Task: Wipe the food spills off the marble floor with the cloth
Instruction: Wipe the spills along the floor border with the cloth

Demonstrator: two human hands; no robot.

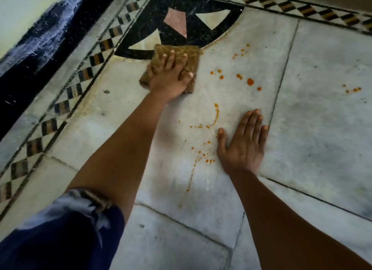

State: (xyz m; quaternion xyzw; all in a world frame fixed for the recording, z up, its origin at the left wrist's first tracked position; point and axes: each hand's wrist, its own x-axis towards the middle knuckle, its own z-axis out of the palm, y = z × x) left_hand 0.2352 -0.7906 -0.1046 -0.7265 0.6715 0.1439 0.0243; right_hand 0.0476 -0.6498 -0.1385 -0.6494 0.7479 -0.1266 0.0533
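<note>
A folded brown cloth [186, 50] lies on the white marble floor [314, 117] at the edge of a black inlay. My left hand [171, 76] lies on top of the cloth and presses it down, fingers spread over it. Orange food spills dot the marble to the right: round drops [250, 81], a curved streak [216, 114], and fine specks [207, 159] beside my right hand [243, 143]. That hand rests flat on the floor, fingers straight. More orange drops [354, 89] sit on the slab at the far right.
A black inlay [181, 18] with pink and cream pieces lies just beyond the cloth. A checkered border strip [84, 74] runs along the left and the far side. A dark skirting [40, 54] lines the left wall. My blue-clad knee [60, 235] fills the lower left.
</note>
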